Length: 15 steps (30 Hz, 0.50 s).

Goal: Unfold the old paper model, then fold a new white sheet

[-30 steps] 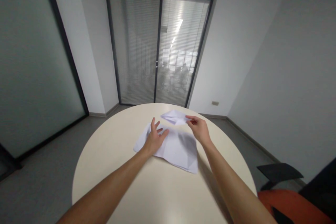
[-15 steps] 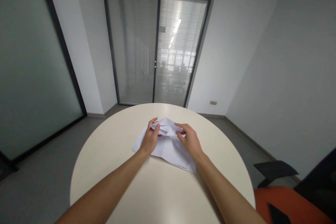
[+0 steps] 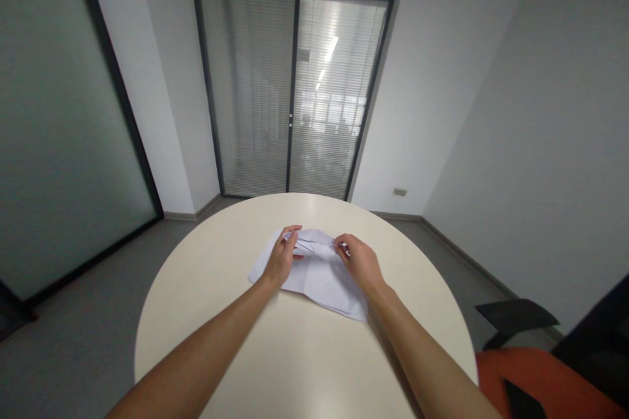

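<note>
A folded sheet of white paper (image 3: 319,278) lies on the round table, its far part creased and lifted a little between my hands. My left hand (image 3: 282,255) pinches the paper's upper left part between thumb and fingers. At the upper right edge, my right hand (image 3: 358,258) grips the paper with thumb and fingertips together. Small folds show in the raised part, while the near part spreads flat toward me, with layered edges at its lower right. The fingertips cover parts of the far edge.
The cream round table (image 3: 221,334) stands before a glass door (image 3: 289,85) with blinds. To the right is an orange chair (image 3: 525,380) with a black armrest (image 3: 515,315). A frosted glass panel (image 3: 63,118) stands at the left.
The lifted part of the paper has come down and flattened somewhat. My right hand has shifted slightly right, its fingers drawn closer together. My left hand has barely moved.
</note>
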### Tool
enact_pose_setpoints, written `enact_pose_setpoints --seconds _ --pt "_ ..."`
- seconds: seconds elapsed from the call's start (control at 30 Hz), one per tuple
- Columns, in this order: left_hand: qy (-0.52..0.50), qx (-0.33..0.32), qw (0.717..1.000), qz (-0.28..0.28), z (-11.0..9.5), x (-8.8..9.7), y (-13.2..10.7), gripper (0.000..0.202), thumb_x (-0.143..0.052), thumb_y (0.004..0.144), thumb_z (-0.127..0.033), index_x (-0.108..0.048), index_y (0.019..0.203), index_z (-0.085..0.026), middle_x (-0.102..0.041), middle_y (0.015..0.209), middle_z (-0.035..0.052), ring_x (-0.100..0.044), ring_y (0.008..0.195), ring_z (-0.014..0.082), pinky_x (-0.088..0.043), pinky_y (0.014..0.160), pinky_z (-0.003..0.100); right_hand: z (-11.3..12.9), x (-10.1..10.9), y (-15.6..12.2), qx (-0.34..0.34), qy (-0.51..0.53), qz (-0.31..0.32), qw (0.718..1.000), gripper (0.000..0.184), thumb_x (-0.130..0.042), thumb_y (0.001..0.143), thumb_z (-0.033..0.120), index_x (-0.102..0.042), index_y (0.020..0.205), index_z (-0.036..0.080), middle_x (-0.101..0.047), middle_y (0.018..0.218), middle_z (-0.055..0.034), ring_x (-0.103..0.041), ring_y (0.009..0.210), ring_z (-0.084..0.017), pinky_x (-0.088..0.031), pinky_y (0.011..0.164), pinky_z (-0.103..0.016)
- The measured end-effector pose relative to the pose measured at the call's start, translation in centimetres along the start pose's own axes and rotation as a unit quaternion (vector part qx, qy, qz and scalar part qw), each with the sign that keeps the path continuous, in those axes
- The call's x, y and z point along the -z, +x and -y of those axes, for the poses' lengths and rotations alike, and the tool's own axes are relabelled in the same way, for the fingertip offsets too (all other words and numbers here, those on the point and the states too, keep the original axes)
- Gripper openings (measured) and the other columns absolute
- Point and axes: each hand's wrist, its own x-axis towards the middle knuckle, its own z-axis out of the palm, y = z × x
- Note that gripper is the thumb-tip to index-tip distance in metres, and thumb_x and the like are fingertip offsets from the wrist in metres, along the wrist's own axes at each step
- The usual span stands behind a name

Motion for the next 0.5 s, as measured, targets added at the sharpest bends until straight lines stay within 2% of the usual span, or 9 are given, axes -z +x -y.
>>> enact_pose_setpoints --seconds 0.13,0.23,0.3,0.37,0.5 --pt "-0.115 0.121 0.983 -0.082 0.8 0.3 1.2 0.040 -0.052 0.091 -0.052 -0.056 0.110 -0.017 -0.062 0.105 0.0096 -0.067 0.084 0.0211 -0.061 0.063 0.033 0.0 -0.3 -0.2 -0.002 0.135 0.013 0.991 0.014 -0.057 0.091 0.034 -0.065 0.093 0.022 -0.072 0.096 -0.0045 -0.066 0.090 -0.020 -0.048 0.085 -0.034" --pt "-0.190 0.174 0.958 -0.124 1.0 0.6 1.7 0.029 -0.050 0.096 -0.046 -0.054 0.104 -0.019 -0.058 0.097 0.0061 -0.065 0.074 0.0159 -0.062 0.069 0.035 0.1 -0.3 -0.4 0.012 0.248 0.023 0.968 0.018 -0.060 0.090 0.039 -0.064 0.092 0.021 -0.071 0.111 -0.0076 -0.064 0.106 -0.021 -0.047 0.095 -0.036" --pt "-0.222 0.191 0.947 -0.135 0.8 0.7 1.7 0.023 -0.048 0.098 -0.041 -0.054 0.101 -0.018 -0.058 0.094 0.0051 -0.065 0.070 0.0143 -0.062 0.070 0.035 0.2 -0.2 -0.5 0.014 0.299 0.042 0.953 0.021 -0.062 0.090 0.041 -0.064 0.091 0.021 -0.069 0.118 -0.0091 -0.063 0.111 -0.022 -0.047 0.095 -0.036" --pt "-0.238 0.199 0.941 -0.139 0.6 0.6 1.7 0.020 -0.048 0.099 -0.036 -0.054 0.097 -0.017 -0.058 0.091 0.0051 -0.064 0.067 0.0142 -0.062 0.068 0.034 0.1 0.0 -0.6 0.017 0.334 0.067 0.940 0.022 -0.064 0.089 0.043 -0.065 0.089 0.020 -0.069 0.117 -0.0099 -0.063 0.110 -0.023 -0.049 0.093 -0.036" --pt "-0.215 0.177 0.951 -0.139 0.8 0.5 1.7 0.017 -0.053 0.097 -0.033 -0.056 0.094 -0.016 -0.061 0.086 0.0050 -0.065 0.065 0.0151 -0.062 0.062 0.033 -0.3 0.1 -0.5 0.008 0.379 0.055 0.924 0.025 -0.068 0.087 0.045 -0.064 0.087 0.021 -0.070 0.111 -0.0090 -0.065 0.101 -0.022 -0.050 0.088 -0.036"
